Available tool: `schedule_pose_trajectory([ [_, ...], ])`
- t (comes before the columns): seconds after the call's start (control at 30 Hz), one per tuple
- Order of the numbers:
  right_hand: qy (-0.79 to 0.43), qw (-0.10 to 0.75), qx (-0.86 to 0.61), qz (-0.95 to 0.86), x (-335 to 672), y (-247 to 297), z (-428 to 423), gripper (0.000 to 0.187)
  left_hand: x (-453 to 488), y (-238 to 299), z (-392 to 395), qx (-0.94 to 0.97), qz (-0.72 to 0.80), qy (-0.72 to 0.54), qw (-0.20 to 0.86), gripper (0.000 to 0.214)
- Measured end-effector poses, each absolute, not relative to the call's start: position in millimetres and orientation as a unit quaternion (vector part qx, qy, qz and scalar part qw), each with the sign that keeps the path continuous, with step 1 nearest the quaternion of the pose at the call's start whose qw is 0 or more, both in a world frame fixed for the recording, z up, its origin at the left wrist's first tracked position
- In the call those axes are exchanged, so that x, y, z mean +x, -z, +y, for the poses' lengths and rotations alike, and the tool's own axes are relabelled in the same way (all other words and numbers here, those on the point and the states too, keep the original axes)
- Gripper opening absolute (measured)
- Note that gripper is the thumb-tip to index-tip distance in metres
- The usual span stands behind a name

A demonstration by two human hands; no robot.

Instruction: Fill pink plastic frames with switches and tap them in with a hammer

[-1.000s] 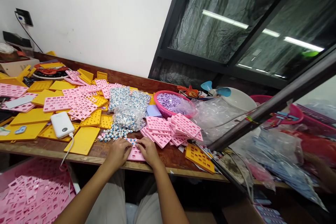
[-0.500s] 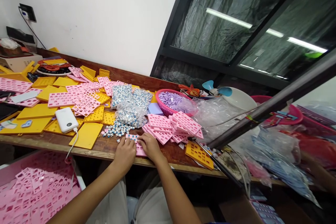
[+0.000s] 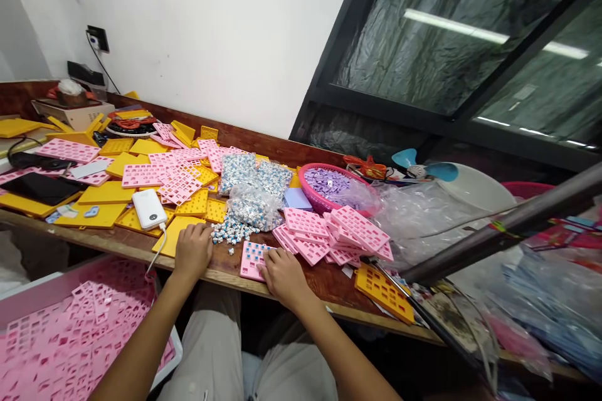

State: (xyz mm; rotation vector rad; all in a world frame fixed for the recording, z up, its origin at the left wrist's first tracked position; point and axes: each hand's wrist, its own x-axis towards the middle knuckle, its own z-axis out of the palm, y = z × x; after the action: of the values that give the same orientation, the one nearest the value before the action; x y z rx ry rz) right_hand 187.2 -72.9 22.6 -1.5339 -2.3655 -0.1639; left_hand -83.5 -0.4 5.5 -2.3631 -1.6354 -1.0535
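A pink slotted plate (image 3: 251, 259) with a few blue and white switches set in it lies at the near edge of the wooden bench (image 3: 226, 270). My right hand (image 3: 283, 274) rests on its right end with the fingers curled down on it. My left hand (image 3: 192, 252) lies to the left of the plate, beside a loose heap of small blue and white switches (image 3: 228, 233), fingers curled; I cannot make out anything in them. Clear bags of the same switches (image 3: 251, 200) sit just behind the heap.
A stack of pink plates (image 3: 336, 235) lies right of my hand, and a yellow plate (image 3: 383, 291) beyond. Yellow and pink plates (image 3: 155, 178) cover the left of the bench, with a white power bank (image 3: 149, 208). A pink basket (image 3: 332, 187) holds purple pieces. A bin of pink plates (image 3: 70, 332) stands below left.
My left hand has left the pink plate and moved left toward the loose switches. My right hand stays on the plate. The view has swung left.
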Motion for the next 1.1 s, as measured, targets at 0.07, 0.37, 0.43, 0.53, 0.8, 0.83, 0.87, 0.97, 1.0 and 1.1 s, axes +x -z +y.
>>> schedule_pose_trajectory([
  [0.07,0.073,0.144,-0.544,-0.823,182.9,-30.9,-69.1,0.021,-90.8,0.2,4.4,-0.781,-0.535,0.32,0.047,0.022],
  [0.37,0.003,0.24,-0.538,-0.808,116.6,-35.0,-38.6,0.011,-90.9,16.7,11.8,-0.808,-0.491,0.326,0.01,0.025],
  [0.43,-0.002,0.237,-0.534,-0.811,103.3,-30.3,-33.3,0.003,-92.8,18.5,13.8,-0.817,-0.472,0.332,-0.015,0.027],
  [0.53,-0.012,0.254,-0.527,-0.811,105.2,-29.4,-32.9,0.005,-95.1,18.8,13.5,-0.823,-0.442,0.356,-0.035,0.027],
  [0.8,-0.162,0.492,-0.555,-0.651,197.5,-30.8,-51.8,0.026,-71.9,1.7,-10.6,-0.798,-0.36,0.461,-0.144,0.024],
  [0.83,-0.166,0.487,-0.562,-0.648,203.5,-27.2,-54.1,0.027,-64.2,-0.5,-14.1,-0.799,-0.35,0.461,-0.163,0.023],
  [0.87,-0.172,0.484,-0.566,-0.645,206.6,-22.8,-56.2,0.027,-56.1,-2.0,-17.2,-0.801,-0.341,0.458,-0.179,0.022],
  [0.97,-0.175,0.473,-0.575,-0.645,202.3,-8.4,-60.6,0.024,-33.8,-1.5,-23.1,-0.824,-0.322,0.428,-0.186,0.023],
  [1.0,-0.171,0.468,-0.577,-0.647,198.7,-4.2,-61.2,0.022,-28.1,-0.1,-24.0,-0.836,-0.317,0.412,-0.173,0.023],
  [1.1,-0.158,0.448,-0.58,-0.662,190.9,3.8,-60.6,0.015,-17.4,4.5,-25.2,-0.871,-0.313,0.36,-0.116,0.022],
])
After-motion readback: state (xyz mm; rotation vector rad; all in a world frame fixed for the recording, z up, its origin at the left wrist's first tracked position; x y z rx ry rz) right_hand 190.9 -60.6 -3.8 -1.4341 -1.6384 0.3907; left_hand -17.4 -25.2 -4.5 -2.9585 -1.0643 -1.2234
